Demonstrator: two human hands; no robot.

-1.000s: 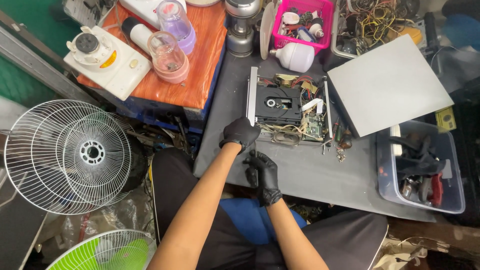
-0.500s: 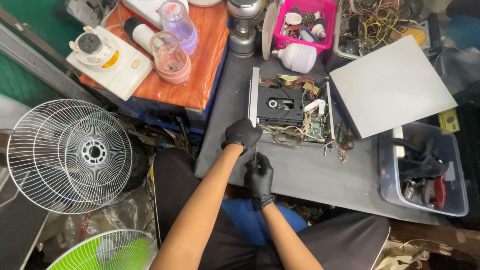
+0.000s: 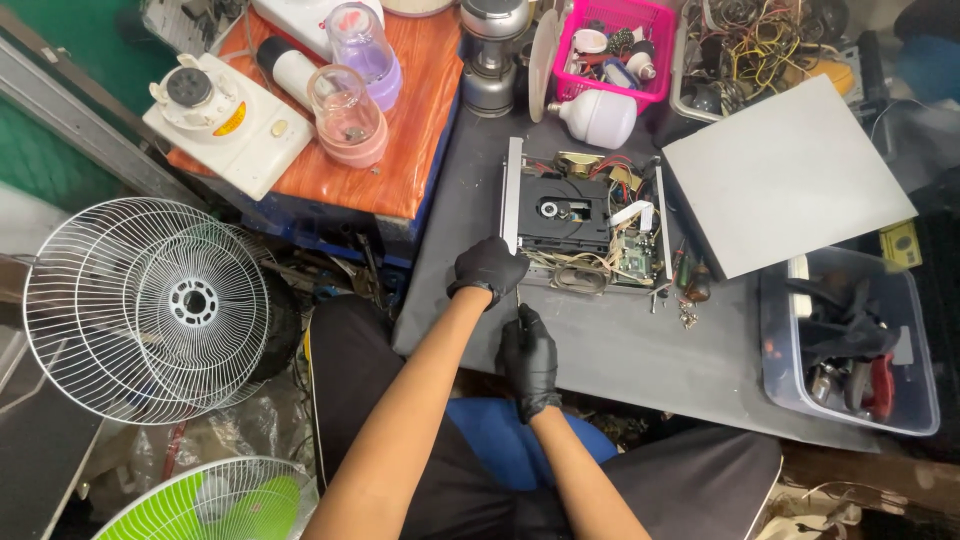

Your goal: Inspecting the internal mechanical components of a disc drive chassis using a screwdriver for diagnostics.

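At the centre of the frame a disc player [image 3: 585, 222] with its cover off lies on the grey desk [image 3: 640, 350], its black tray and wiring open to view. The person's left hand [image 3: 487, 268], in a black glove, rests on the player's near left corner with the fingers curled over the edge, which looks like a way of keeping the case from sliding; its grip is closed on that corner. Just below it the right hand [image 3: 528, 358], also gloved, is closed around a thin tool, likely a screwdriver [image 3: 518, 300], whose shaft points up toward the player's front edge; the tip is too small to make out.

The removed grey cover [image 3: 785, 175] lies to the right of the player, overlapping its far side and set out of the way. A few small screws [image 3: 688, 315] sit on the desk just right of the player's near corner, close enough to be knocked. At the right edge a clear bin [image 3: 850, 345] holds tools. Above the player stand a white bulb [image 3: 597, 118] and a pink basket [image 3: 610, 45] of small parts. In the upper left, an orange board [image 3: 400, 170] carries blender jars [image 3: 348, 115] and a white base. Fan guards [image 3: 145, 305] fill the lower left, beside the person's knee.
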